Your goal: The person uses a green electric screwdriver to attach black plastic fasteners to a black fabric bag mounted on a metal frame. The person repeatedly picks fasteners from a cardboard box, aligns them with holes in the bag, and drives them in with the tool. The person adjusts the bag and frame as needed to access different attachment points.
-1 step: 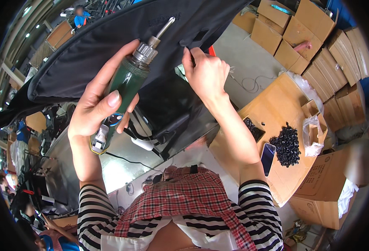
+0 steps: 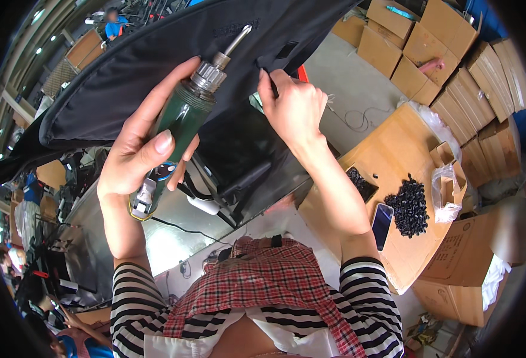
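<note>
My left hand (image 2: 146, 140) is wrapped round a green electric screwdriver (image 2: 182, 116) with a knurled metal collar, its bit slanting up to the right. A black cord (image 2: 194, 230) trails from below it. The bit's tip appears in front of a large black fabric panel (image 2: 125, 83); whether it touches cannot be told. My right hand (image 2: 295, 104) is closed in a pinch at the panel's right part, below a small dark rectangular patch (image 2: 287, 50). Something dark shows between thumb and forefinger, mostly hidden. Below the panel is a black frame (image 2: 233, 155) with a tube.
On the right, a cardboard-topped table (image 2: 388, 149) bears a pile of small black parts (image 2: 407, 209), an open box of parts (image 2: 363, 184), a phone (image 2: 382, 227) and a plastic bag (image 2: 446, 191). Cardboard boxes (image 2: 427, 51) stand behind it. A metal surface (image 2: 167, 244) lies below my left hand.
</note>
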`<state>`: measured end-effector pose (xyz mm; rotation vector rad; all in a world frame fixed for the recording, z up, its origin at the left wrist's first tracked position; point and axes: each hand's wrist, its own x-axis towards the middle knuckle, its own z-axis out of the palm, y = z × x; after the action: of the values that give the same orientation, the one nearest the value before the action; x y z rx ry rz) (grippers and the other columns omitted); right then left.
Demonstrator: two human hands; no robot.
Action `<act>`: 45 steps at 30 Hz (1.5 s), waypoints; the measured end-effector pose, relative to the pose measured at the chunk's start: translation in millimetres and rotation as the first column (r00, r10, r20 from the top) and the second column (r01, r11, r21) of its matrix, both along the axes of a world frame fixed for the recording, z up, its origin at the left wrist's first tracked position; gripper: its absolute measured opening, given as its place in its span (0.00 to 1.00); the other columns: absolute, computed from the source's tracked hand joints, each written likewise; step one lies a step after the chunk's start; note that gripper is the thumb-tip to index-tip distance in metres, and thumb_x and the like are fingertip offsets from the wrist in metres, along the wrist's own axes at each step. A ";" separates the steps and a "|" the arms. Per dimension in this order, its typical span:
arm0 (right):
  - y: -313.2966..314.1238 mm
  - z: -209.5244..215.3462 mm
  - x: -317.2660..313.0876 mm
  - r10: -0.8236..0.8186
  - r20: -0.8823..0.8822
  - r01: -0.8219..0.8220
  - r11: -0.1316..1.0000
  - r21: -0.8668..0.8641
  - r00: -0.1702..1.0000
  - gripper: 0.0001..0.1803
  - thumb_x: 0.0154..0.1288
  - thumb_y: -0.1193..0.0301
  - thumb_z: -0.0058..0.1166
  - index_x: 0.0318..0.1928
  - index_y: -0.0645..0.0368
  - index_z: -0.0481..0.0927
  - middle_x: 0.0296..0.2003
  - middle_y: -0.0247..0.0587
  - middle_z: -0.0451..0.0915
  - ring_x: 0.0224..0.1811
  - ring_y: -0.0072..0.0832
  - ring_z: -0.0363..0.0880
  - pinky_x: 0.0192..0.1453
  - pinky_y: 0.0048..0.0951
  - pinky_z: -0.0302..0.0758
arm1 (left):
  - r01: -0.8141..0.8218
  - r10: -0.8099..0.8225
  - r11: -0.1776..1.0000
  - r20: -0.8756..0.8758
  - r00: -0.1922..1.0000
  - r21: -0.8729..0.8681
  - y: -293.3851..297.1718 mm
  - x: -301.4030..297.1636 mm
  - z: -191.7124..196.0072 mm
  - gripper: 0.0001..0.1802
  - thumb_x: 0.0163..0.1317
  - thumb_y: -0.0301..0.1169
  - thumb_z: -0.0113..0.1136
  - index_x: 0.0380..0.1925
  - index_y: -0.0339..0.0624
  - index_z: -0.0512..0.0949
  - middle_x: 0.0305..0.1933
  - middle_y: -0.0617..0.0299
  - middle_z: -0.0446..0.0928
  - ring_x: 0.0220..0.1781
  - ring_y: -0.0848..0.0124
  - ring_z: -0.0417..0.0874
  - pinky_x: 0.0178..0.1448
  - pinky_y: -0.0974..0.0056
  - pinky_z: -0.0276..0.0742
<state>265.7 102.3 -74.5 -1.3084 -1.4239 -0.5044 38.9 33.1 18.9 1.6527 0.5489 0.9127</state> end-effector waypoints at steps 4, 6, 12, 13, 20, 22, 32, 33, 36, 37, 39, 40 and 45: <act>7.6 -8.4 18.7 -0.118 -0.057 0.125 0.984 0.126 0.991 0.13 0.64 0.64 0.62 0.23 0.54 0.81 0.10 0.40 0.74 0.14 0.40 0.79 0.21 0.37 0.75 | 0.018 -0.018 1.000 -0.030 0.999 -0.001 -0.5 -0.4 0.9 0.50 0.62 0.48 0.66 0.77 0.40 0.53 0.31 0.56 0.77 0.17 0.77 0.73 0.22 0.73 0.72; 4.7 -6.8 11.1 -0.090 -0.004 0.090 0.988 0.125 0.996 0.09 0.64 0.64 0.62 0.30 0.54 0.85 0.11 0.39 0.76 0.15 0.39 0.80 0.23 0.36 0.77 | 0.025 -0.025 1.000 -0.038 0.999 0.010 -0.2 0.5 -0.1 0.50 0.62 0.49 0.66 0.77 0.40 0.54 0.31 0.56 0.77 0.16 0.77 0.73 0.22 0.73 0.71; 8.6 -9.4 4.7 -0.049 -0.073 0.058 0.989 0.133 0.996 0.10 0.62 0.63 0.66 0.36 0.55 0.88 0.17 0.42 0.81 0.20 0.38 0.83 0.26 0.33 0.78 | 0.038 -0.038 0.999 -0.034 0.999 0.014 -1.3 -3.6 -1.7 0.49 0.63 0.48 0.65 0.77 0.39 0.54 0.32 0.55 0.76 0.19 0.77 0.74 0.22 0.73 0.72; 12.2 -10.3 9.2 -0.034 -0.127 0.056 0.984 0.171 0.991 0.10 0.62 0.62 0.66 0.36 0.55 0.88 0.19 0.43 0.82 0.21 0.39 0.84 0.27 0.33 0.79 | 0.042 -0.041 0.999 -0.027 0.999 0.015 -1.4 -3.2 -1.9 0.49 0.64 0.47 0.65 0.77 0.39 0.54 0.32 0.56 0.76 0.19 0.77 0.74 0.22 0.73 0.72; 33.8 -5.2 8.6 -0.109 -0.263 0.106 0.994 -0.026 0.959 0.17 0.59 0.59 0.62 0.43 0.57 0.87 0.20 0.49 0.83 0.25 0.47 0.86 0.36 0.44 0.83 | 0.054 -0.055 0.998 -0.028 0.998 -0.008 1.1 -5.4 1.5 0.47 0.65 0.46 0.65 0.78 0.42 0.54 0.32 0.58 0.76 0.20 0.77 0.74 0.23 0.73 0.73; 36.7 1.3 11.0 -0.131 -0.296 0.115 0.991 -0.072 0.946 0.19 0.56 0.60 0.60 0.43 0.58 0.86 0.21 0.51 0.83 0.26 0.49 0.86 0.38 0.45 0.83 | 0.068 -0.069 0.998 -0.027 0.997 -0.016 4.3 -5.5 2.4 0.47 0.65 0.46 0.66 0.78 0.45 0.54 0.31 0.60 0.75 0.20 0.77 0.75 0.24 0.73 0.74; -21.9 -11.2 16.3 0.044 -0.323 -0.107 0.978 -0.177 0.945 0.15 0.68 0.64 0.55 0.43 0.66 0.83 0.20 0.56 0.81 0.28 0.53 0.84 0.38 0.46 0.81 | 0.107 -0.107 0.994 -0.024 0.994 0.006 5.2 -10.6 -2.6 0.46 0.67 0.45 0.64 0.78 0.46 0.53 0.32 0.59 0.75 0.19 0.77 0.75 0.24 0.72 0.74; -23.7 -18.6 17.4 0.048 -0.299 -0.104 0.979 -0.173 0.953 0.15 0.71 0.64 0.53 0.41 0.66 0.83 0.20 0.56 0.80 0.28 0.53 0.84 0.37 0.45 0.80 | 0.115 -0.115 0.993 -0.026 0.993 0.008 5.4 -10.2 -2.4 0.46 0.67 0.45 0.63 0.78 0.46 0.53 0.32 0.59 0.75 0.19 0.76 0.75 0.23 0.72 0.74; -21.7 -20.0 27.3 -0.017 -0.250 -0.048 0.967 -0.251 0.968 0.19 0.76 0.63 0.48 0.37 0.66 0.83 0.21 0.60 0.80 0.30 0.56 0.84 0.37 0.46 0.79 | 0.136 -0.136 0.991 -0.029 0.990 0.015 5.9 -9.7 -2.3 0.45 0.67 0.45 0.63 0.78 0.46 0.52 0.31 0.59 0.75 0.19 0.76 0.75 0.23 0.72 0.74; -19.1 -17.5 30.4 -0.050 -0.235 -0.022 0.956 -0.292 0.971 0.20 0.78 0.62 0.47 0.35 0.66 0.83 0.21 0.61 0.79 0.31 0.58 0.83 0.38 0.48 0.79 | 0.143 -0.142 0.990 -0.029 0.989 0.018 5.4 -9.9 -2.5 0.45 0.67 0.45 0.63 0.78 0.46 0.52 0.31 0.59 0.75 0.18 0.76 0.76 0.23 0.72 0.74; -17.5 -0.5 25.9 -0.125 -0.155 0.058 0.923 -0.379 0.980 0.23 0.78 0.59 0.45 0.31 0.65 0.81 0.24 0.63 0.81 0.32 0.59 0.84 0.41 0.54 0.80 | 0.147 -0.147 0.989 -0.034 0.989 0.003 5.8 -10.8 -1.9 0.45 0.67 0.45 0.63 0.78 0.46 0.52 0.32 0.59 0.75 0.19 0.76 0.76 0.24 0.72 0.74; -14.3 2.8 20.6 -0.136 -0.119 0.081 0.920 -0.384 0.984 0.24 0.78 0.58 0.44 0.31 0.64 0.82 0.24 0.62 0.82 0.32 0.59 0.84 0.41 0.54 0.80 | 0.149 -0.149 0.989 -0.037 0.988 -0.004 5.8 -10.8 -1.9 0.45 0.67 0.45 0.63 0.78 0.46 0.52 0.32 0.59 0.75 0.19 0.76 0.76 0.24 0.72 0.74; -14.2 14.8 -16.1 -0.056 0.111 0.097 0.908 -0.407 0.992 0.26 0.77 0.57 0.44 0.26 0.60 0.83 0.22 0.55 0.83 0.27 0.51 0.86 0.35 0.47 0.82 | 0.144 -0.144 0.990 -0.039 0.989 -0.002 6.3 -11.5 -3.4 0.45 0.68 0.44 0.63 0.79 0.47 0.51 0.33 0.59 0.76 0.19 0.76 0.76 0.25 0.72 0.75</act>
<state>249.6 88.1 -59.7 -1.7008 -1.6231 -0.3298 27.4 39.3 15.4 1.6908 0.4488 0.7764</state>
